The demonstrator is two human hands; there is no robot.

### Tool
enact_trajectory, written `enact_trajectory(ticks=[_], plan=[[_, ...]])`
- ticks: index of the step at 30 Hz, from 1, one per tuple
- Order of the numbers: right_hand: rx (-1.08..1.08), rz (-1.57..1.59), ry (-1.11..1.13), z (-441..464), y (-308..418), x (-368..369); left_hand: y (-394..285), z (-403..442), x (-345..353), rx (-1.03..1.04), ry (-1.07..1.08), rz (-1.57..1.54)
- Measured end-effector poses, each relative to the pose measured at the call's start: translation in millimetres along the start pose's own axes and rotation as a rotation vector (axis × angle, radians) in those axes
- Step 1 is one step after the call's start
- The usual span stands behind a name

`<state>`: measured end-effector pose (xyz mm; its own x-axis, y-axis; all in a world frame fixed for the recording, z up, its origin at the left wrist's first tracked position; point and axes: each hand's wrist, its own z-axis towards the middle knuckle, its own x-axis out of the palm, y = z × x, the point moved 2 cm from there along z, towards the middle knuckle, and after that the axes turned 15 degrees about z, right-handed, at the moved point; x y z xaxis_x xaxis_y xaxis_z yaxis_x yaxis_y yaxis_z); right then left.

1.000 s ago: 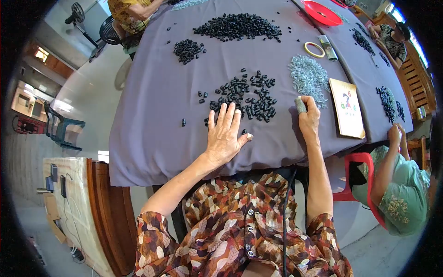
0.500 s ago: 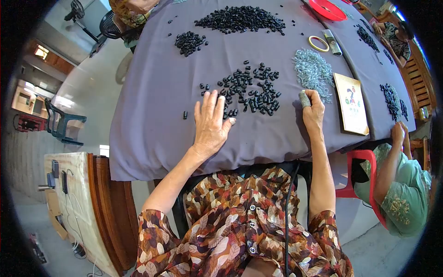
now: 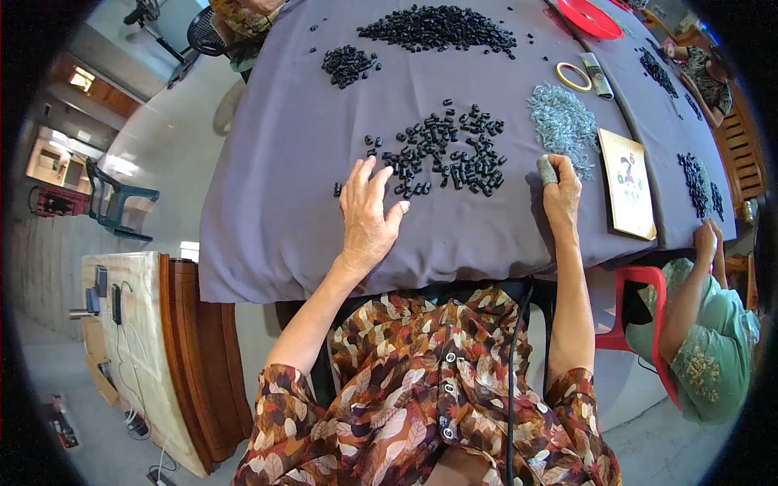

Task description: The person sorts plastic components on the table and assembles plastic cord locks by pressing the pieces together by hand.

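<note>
My left hand [image 3: 369, 223] is open, palm down and fingers spread, at the left edge of a loose group of small black cylindrical pieces [image 3: 472, 170]. A pale cover sits on one fingertip. A single black piece [image 3: 337, 189] lies just left of its fingers. My right hand [image 3: 562, 202] is closed at the near edge of a heap of small silvery-grey pieces [image 3: 561, 121]. A grey-green cover wraps its thumb. Whatever its fingers pinch is hidden or too small to make out.
More black pieces form a large heap [image 3: 438, 28] and a smaller heap [image 3: 346, 65] farther back. To the right lie a booklet [image 3: 627, 185], a tape roll [image 3: 573, 76], and a red tray [image 3: 590, 18]. Another person in a green top [image 3: 705, 348] sits at right on a red chair [image 3: 658, 324].
The whole view has shifted slightly. Relative to the black pieces, my left hand has moved a little left, nearer the lone piece. My right hand stays closed by the silvery heap.
</note>
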<state>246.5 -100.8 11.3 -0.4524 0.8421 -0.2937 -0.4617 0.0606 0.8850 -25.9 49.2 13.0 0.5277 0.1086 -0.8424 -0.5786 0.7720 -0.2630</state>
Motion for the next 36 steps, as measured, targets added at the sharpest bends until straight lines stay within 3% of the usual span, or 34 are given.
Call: enact_trajectory(ticks=[7, 16, 19, 26, 30, 34, 36], plan=[[-0.012, -0.008, -0.001, 0.3, -1.9, 0.3, 7.5, -14.5, -14.2, -0.103, -0.069, -0.026], [-0.019, -0.033, 0.008, -0.5, -0.1, 0.2, 9.6, -5.2, -13.9, -0.228, 0.065, 0.068], [-0.045, -0.044, 0.007, -0.6, -2.8, 0.1, 11.9, 6.0, -4.3, -0.187, 0.130, 0.169], [-0.059, -0.047, 0.019, -0.2, 0.2, 1.1, 5.8, 25.3, 8.3, -0.127, 0.076, -0.019], [-0.036, -0.040, 0.017, -0.9, 2.0, 1.0, 28.3, 40.9, 10.3, -0.213, -0.122, -0.260], [-0.048, -0.034, 0.032, 1.0, -3.6, 0.2, 33.3, 63.8, 31.1, -0.216, -0.139, -0.252], [-0.059, -0.041, 0.028, 0.5, -3.5, 0.2, 34.9, 71.2, 44.9, -0.192, -0.042, -0.290]])
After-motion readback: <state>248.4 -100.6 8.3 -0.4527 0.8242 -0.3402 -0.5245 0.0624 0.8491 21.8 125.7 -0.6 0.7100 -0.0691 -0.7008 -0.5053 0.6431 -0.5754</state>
